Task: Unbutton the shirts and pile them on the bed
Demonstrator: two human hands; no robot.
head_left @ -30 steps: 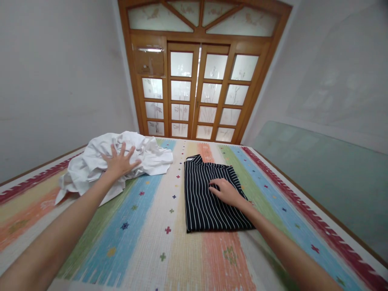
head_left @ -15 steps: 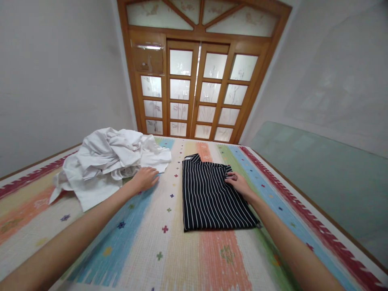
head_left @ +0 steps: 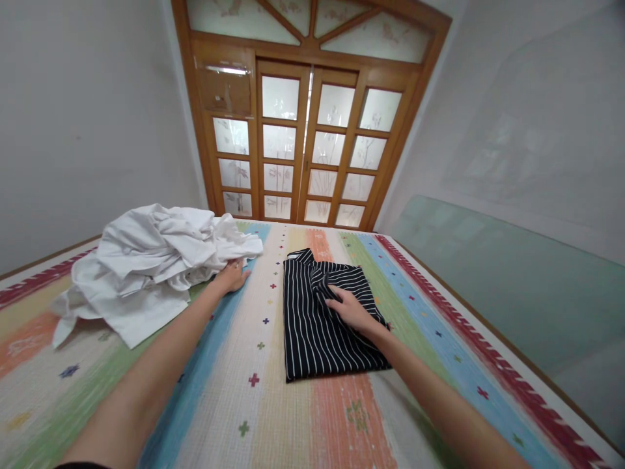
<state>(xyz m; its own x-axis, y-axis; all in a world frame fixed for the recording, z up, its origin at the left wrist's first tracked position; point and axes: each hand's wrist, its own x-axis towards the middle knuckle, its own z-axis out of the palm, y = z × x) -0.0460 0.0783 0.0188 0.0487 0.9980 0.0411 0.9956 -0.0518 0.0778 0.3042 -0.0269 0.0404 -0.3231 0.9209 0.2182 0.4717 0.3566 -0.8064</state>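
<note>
A black shirt with white stripes (head_left: pixel 312 339) lies folded on the patterned cover, collar toward the far end. My right hand (head_left: pixel 352 309) is closed on a fold of its right side, lifted and bent inward over the shirt's middle. To the left is a heap of crumpled white cloth (head_left: pixel 156 254). Against the heap's near right edge rests my left hand (head_left: pixel 232 276), thumb spread away from the fingers. Its fingertips touch the white cloth and are partly hard to make out.
The striped, multicoloured cover (head_left: pixel 263 404) spreads beneath everything. A pale green panel (head_left: pixel 508 260) runs along the right wall. Beyond the far edge stands a wooden door with glass panes (head_left: pixel 312 143).
My right hand has pulled the shirt's right edge inward and left, raising a fold. My left hand has shifted against the white cloth. The view has turned slightly right.
</note>
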